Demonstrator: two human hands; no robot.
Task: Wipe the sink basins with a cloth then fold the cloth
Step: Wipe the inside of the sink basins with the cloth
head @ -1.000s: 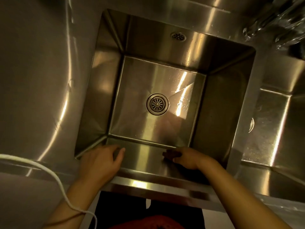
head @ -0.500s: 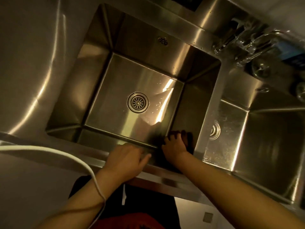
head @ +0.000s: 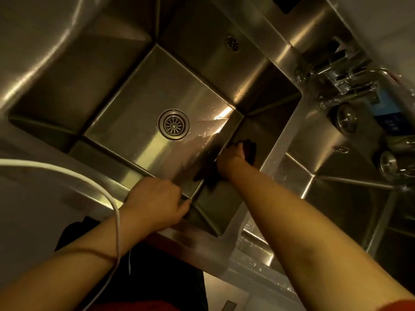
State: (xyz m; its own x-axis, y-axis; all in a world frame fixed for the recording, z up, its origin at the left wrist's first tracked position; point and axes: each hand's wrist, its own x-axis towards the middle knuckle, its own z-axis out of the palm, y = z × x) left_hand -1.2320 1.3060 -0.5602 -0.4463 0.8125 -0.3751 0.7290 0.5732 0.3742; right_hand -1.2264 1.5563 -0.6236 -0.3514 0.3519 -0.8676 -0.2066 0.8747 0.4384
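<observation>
The left basin (head: 139, 90) has a drain (head: 173, 124) in its floor. The right basin (head: 350, 198) sits beside it, with the taps (head: 336, 75) behind.

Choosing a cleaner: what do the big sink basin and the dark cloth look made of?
Large left sink basin: apparently brushed stainless steel, with streaky reflections and fine grain. Dark cloth under the right hand: looks like soft fabric, matte, bunched; weave not discernible.

cloth (head: 248, 151) mostly hidden under right hand (head: 231, 159); faucet (head: 336, 72) blurred.

Right hand (head: 231, 158) on dark cloth (head: 249, 149) against basin (head: 134, 90) wall
</observation>
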